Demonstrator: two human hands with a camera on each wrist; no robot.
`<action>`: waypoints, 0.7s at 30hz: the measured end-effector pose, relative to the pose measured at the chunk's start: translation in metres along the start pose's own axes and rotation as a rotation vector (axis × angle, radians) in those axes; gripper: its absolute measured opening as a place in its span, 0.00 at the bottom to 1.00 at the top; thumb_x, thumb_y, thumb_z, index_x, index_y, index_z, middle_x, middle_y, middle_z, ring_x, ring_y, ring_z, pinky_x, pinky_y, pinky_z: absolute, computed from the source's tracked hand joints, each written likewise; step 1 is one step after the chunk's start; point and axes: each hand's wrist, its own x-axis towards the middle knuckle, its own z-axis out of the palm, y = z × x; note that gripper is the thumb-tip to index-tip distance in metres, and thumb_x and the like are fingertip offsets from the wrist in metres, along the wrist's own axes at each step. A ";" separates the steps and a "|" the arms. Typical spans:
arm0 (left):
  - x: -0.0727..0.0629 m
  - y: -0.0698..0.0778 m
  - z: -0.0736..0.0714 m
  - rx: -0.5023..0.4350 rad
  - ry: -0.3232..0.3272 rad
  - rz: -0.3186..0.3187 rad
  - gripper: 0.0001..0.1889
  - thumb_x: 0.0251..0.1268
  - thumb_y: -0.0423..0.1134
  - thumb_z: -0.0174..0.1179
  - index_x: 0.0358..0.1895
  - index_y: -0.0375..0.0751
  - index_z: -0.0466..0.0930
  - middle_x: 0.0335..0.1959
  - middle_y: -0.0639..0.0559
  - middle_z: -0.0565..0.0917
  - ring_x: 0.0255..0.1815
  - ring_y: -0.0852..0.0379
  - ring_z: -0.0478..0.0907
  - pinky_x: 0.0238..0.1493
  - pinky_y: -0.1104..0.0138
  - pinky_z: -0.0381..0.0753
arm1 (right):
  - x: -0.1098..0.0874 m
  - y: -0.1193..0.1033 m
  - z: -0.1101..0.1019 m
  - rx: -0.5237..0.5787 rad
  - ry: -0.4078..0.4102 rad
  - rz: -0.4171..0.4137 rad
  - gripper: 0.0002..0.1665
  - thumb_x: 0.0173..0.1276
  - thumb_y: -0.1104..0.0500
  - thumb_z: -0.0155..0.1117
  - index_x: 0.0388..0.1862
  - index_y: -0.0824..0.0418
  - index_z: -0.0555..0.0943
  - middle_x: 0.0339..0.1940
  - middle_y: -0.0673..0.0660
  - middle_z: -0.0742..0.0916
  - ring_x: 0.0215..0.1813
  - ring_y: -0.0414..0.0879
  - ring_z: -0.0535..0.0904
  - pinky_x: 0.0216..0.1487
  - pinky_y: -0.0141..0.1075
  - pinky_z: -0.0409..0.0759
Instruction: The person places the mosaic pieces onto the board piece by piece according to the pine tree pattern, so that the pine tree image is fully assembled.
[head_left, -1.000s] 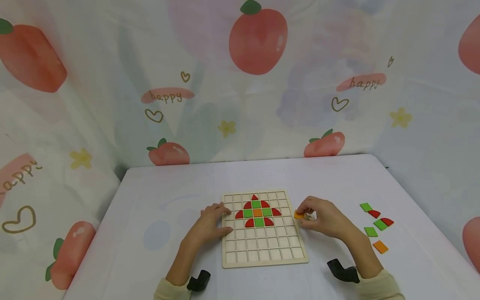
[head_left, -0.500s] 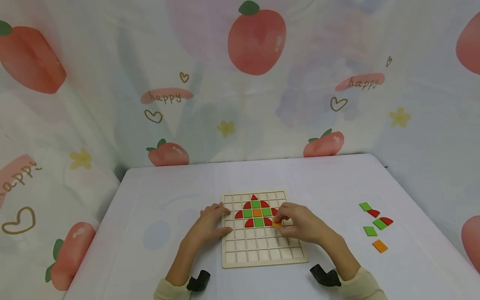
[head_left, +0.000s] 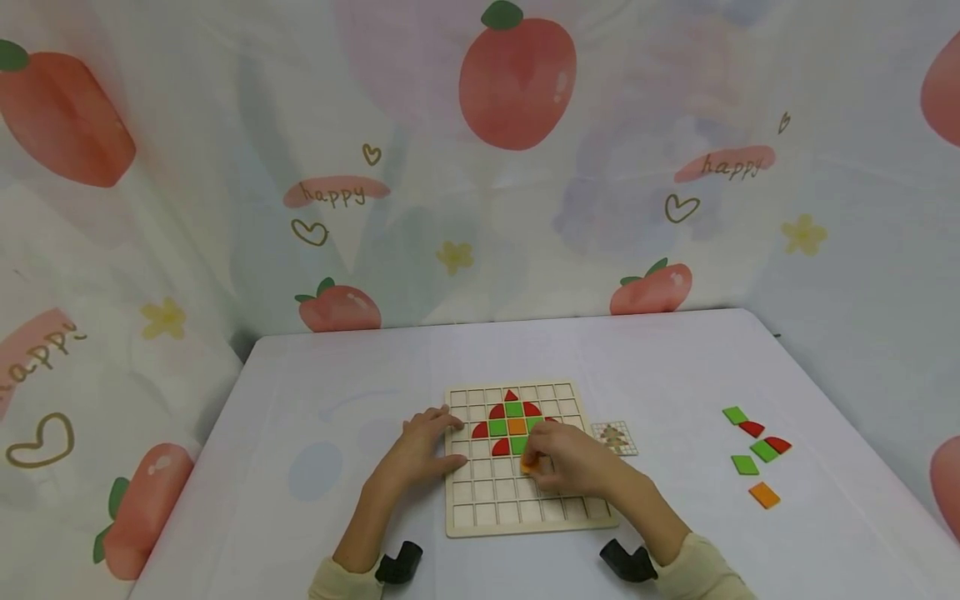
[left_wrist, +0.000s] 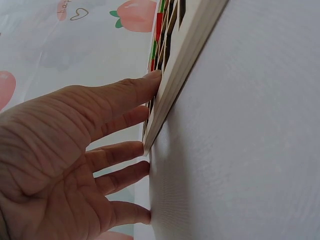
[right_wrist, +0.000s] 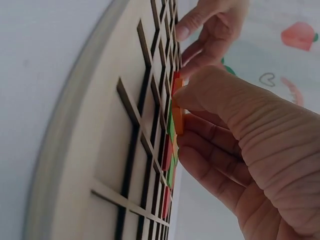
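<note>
A pale wooden grid board (head_left: pixel 480 515) lies on the table, with green square tiles (head_left: pixel 498 427), red curved-edged tiles (head_left: pixel 480 430) and an orange square tile (head_left: pixel 517 426) set in its upper middle as a tree-like shape. My right hand (head_left: pixel 576 460) pinches another orange tile (right_wrist: pixel 178 121) between thumb and fingers, close over the cells just below the lowest green tile. It covers part of the pattern's right side in the head view. My left hand (head_left: pixel 415 450) rests at the board's left edge, fingers spread, with its thumb (left_wrist: pixel 145 87) on the rim.
Right of the board lies a small pattern card (head_left: pixel 615 437) with a tree-like picture on a grid. Several loose tiles lie farther right, among them a green square (head_left: pixel 745 465), an orange square (head_left: pixel 764 495) and a red piece (head_left: pixel 752 428). A printed curtain (head_left: pixel 525 233) hangs behind the table.
My right hand has carried the orange tile leftward from beside the board to over its middle cells. The pattern card it covered now shows. My left hand has stayed put.
</note>
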 end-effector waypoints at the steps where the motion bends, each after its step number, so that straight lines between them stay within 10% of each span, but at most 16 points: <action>1: 0.000 0.000 0.000 0.000 -0.001 -0.001 0.23 0.60 0.41 0.75 0.58 0.43 0.81 0.73 0.35 0.71 0.74 0.31 0.64 0.71 0.28 0.53 | 0.001 -0.001 0.001 0.001 -0.003 0.004 0.08 0.56 0.65 0.73 0.32 0.55 0.85 0.35 0.44 0.83 0.38 0.37 0.78 0.43 0.33 0.82; 21: 0.000 0.003 0.000 0.012 -0.004 -0.017 0.24 0.60 0.41 0.74 0.59 0.42 0.81 0.73 0.34 0.71 0.74 0.31 0.64 0.71 0.29 0.53 | 0.003 -0.008 0.003 -0.029 -0.023 -0.046 0.03 0.64 0.64 0.75 0.35 0.57 0.90 0.36 0.48 0.89 0.41 0.40 0.85 0.45 0.32 0.85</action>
